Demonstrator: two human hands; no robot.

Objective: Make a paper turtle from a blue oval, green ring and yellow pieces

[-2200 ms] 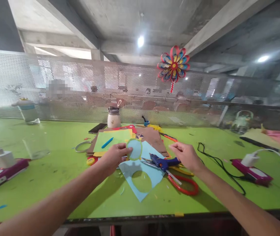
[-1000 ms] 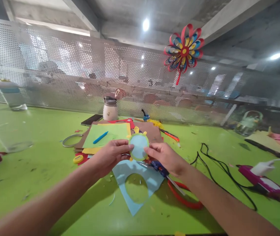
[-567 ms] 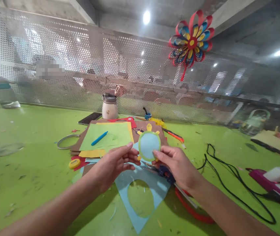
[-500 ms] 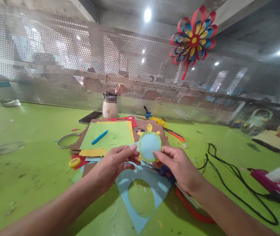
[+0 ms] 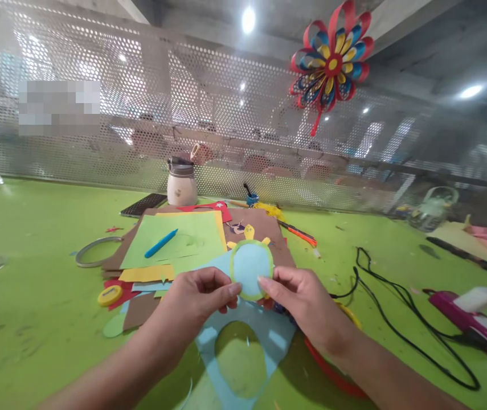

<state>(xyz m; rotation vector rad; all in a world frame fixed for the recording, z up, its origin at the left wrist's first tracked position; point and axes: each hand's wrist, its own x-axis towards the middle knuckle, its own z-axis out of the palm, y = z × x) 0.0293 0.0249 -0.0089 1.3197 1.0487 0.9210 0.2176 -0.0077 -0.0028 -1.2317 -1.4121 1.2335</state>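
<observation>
Between my hands is a paper turtle (image 5: 252, 265), with a light blue oval on a green-rimmed shell and a yellow head and flippers. Its head points away from me. My left hand (image 5: 204, 290) pinches the shell's lower left edge between thumb and fingers. On the lower right, my right hand (image 5: 301, 296) grips the edge, its thumb resting on the blue oval. Below them lies a light blue sheet (image 5: 275, 336) with an oval hole cut out. A red curved thing (image 5: 332, 373) lies partly hidden under my right forearm.
Green paper sheets (image 5: 140, 250) carry a blue marker (image 5: 161, 244). Left of them are a grey ring (image 5: 80, 256) and a yellow disc (image 5: 110, 295). Behind stands a bottle (image 5: 182, 185). A black cord (image 5: 414, 327) and magenta power strip (image 5: 471, 319) lie right. A paper flower (image 5: 332, 65) hangs above.
My left hand has closed on the turtle's left edge; before, its fingers were apart beside it. The turtle sits slightly lower, and the view has shifted a little right.
</observation>
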